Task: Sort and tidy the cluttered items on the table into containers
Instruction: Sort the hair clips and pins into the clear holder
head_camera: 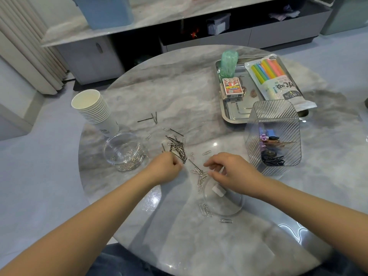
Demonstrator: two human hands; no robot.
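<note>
On the round marble table [199, 80] — left hand [166, 166] fisted, right hand [231, 172] loosely curled over paper clips [200, 176].

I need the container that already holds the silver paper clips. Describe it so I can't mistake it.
Start at the stack of white paper cups near the left edge of the round marble table. Directly in front of it, toward the person, sits a low round clear jar with silver paper clips in the bottom. Unlike the tall ribbed clear bin on the right, it is smooth-walled and holds no black pins.

Grey-veined marble table [199, 86], white cups [93, 108], black hairpins [177, 146] (silver paperclips [201, 176] mixed in), rainbow-striped packet [276, 78]
</note>
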